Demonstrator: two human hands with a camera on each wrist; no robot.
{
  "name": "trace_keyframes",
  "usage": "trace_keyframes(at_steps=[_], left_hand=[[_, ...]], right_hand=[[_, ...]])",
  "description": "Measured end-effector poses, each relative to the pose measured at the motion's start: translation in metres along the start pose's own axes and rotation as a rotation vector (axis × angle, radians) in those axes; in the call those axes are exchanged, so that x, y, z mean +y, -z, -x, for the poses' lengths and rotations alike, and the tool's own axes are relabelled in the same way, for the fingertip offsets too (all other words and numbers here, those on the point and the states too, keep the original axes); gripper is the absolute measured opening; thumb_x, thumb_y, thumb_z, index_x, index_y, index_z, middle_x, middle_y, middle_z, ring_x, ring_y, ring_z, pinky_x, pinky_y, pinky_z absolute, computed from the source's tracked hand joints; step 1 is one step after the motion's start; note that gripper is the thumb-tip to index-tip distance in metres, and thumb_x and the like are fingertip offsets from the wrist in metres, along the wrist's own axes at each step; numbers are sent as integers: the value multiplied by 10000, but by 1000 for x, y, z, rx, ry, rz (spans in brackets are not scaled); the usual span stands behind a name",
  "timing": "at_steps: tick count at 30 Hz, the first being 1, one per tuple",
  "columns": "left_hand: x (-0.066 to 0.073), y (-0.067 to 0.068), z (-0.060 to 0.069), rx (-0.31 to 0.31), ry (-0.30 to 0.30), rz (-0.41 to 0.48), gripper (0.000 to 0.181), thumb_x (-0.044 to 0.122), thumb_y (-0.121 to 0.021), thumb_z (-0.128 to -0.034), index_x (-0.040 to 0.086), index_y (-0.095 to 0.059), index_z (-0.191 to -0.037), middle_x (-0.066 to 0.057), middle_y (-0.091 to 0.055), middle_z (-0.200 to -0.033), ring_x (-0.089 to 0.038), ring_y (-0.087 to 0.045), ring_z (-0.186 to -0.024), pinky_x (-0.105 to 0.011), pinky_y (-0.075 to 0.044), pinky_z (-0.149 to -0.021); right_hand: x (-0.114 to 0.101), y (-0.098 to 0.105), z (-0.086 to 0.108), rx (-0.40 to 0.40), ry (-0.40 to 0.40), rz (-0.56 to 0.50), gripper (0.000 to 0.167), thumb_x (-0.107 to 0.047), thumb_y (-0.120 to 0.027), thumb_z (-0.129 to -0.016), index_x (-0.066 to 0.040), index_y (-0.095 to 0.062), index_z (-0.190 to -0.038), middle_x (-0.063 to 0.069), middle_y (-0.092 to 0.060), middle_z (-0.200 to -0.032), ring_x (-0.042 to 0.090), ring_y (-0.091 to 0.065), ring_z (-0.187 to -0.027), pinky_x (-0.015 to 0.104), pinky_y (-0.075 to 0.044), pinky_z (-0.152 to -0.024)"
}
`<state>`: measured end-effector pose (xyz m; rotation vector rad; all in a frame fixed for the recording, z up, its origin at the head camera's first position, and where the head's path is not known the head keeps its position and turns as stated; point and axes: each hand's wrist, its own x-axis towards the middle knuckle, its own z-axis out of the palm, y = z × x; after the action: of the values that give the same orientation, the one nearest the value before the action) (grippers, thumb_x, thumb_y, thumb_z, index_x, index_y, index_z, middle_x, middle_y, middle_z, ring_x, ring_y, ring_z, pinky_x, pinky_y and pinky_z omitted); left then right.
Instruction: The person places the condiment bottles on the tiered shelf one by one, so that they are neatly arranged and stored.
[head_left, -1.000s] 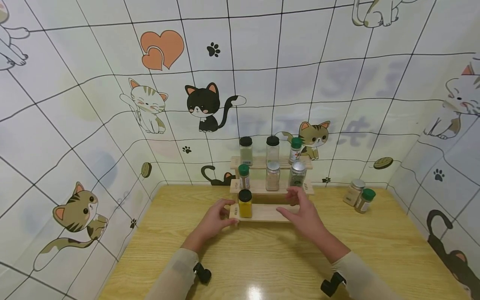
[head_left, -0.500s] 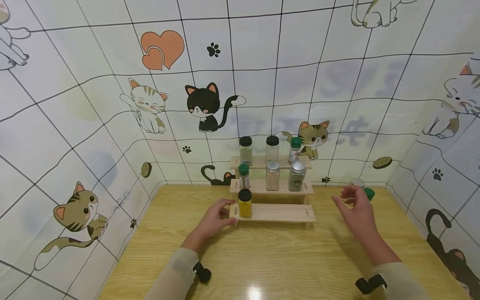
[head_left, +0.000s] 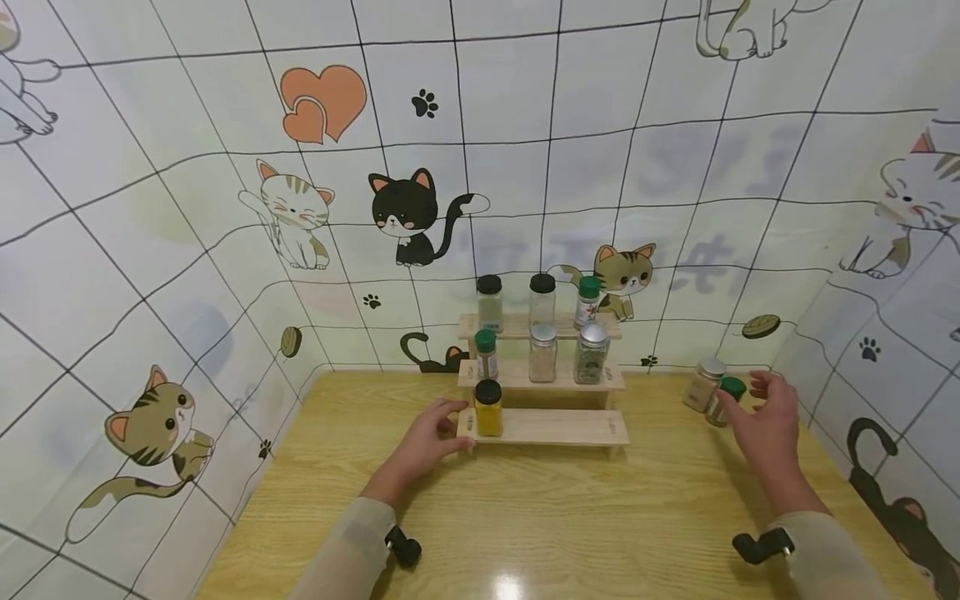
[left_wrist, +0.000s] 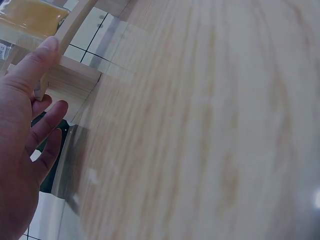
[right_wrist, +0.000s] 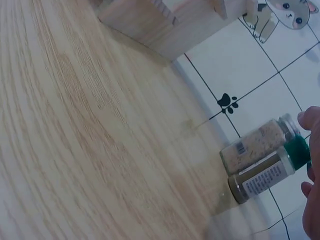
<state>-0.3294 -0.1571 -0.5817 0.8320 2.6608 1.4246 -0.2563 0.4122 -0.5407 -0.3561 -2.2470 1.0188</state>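
Observation:
At the left end of a three-tier wooden spice rack (head_left: 558, 427), my left hand (head_left: 426, 442) grips the lowest tier, thumb at its front corner and fingers behind. The left wrist view has my thumb (left_wrist: 37, 62) against the wood. A yellow spice jar (head_left: 489, 417) with a black lid stands on that tier beside the hand. My right hand (head_left: 772, 429) is around a green-capped spice jar (right_wrist: 262, 177) on the table, thumb and fingers spread apart. Whether it touches the jar I cannot tell. A silver-lidded jar (head_left: 703, 387) stands right behind that one.
The middle tier bears a green-capped jar (head_left: 486, 358) and two silver-lidded jars, one a pale-filled jar (head_left: 543, 358). Up top are two black-lidded jars, one a green-filled jar (head_left: 490, 308), and another green-capped jar (head_left: 588, 304). A cat-print wall covering (head_left: 510, 167) rises behind the wooden table (head_left: 570, 517).
My right hand has left the front of the rack and moved right to the two jars on the table. The left hand stays at the rack's left end.

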Motion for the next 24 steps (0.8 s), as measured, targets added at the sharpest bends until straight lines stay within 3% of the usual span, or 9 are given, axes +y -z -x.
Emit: trace_keyframes(at_steps=[9,12,15,18,21,24], left_hand=[[-4,0,0,-5,23,-21,715,350,-925,-940,132,-627,-1552,-8,-639,-1398,-136,-702,-1014,-338,-597,-927],[-5,0,-1,-2,24,-19,703,345,-924,-944,130,-632,-1547,8,-638,-1380,-130,-697,-1003,-327,-594,-916],[-3,0,0,1,21,-18,693,327,-922,-949,115,-634,-1542,6,-637,-1377,-129,-692,-993,-319,-593,-904],[-1,0,0,-1,28,-17,694,301,-926,-947,110,-631,-1545,6,-634,-1376,-135,-691,-993,-314,-591,-905],[1,1,1,-1,39,-15,696,286,-929,-943,116,-629,-1548,10,-631,-1379,-138,-691,-998,-312,-590,-910],[1,0,1,-2,46,-17,695,281,-928,-944,123,-628,-1550,10,-631,-1384,-135,-691,-1002,-308,-589,-911]], right_hand=[[20,-8,-10,-107,-79,-50,660,-266,-711,-1099,-54,-434,-1660,258,-493,-1572,459,-521,-1408,472,-465,-1125],[23,-10,-11,-119,-104,-63,664,-302,-693,-1109,-89,-424,-1677,238,-509,-1586,445,-532,-1416,409,-476,-1140],[26,-12,-12,-116,-119,-63,659,-311,-693,-1109,-120,-425,-1680,212,-548,-1562,372,-567,-1385,249,-492,-1069],[30,-13,-12,-109,-110,-71,633,-296,-704,-1106,-122,-453,-1661,193,-599,-1495,183,-613,-1265,123,-485,-951],[33,-14,-11,-97,-108,-85,594,-290,-714,-1102,-119,-497,-1628,173,-621,-1443,-15,-566,-1144,79,-481,-887],[33,-16,-9,-84,-135,-101,563,-306,-724,-1095,-120,-536,-1593,143,-633,-1405,-61,-536,-1101,70,-473,-854]])
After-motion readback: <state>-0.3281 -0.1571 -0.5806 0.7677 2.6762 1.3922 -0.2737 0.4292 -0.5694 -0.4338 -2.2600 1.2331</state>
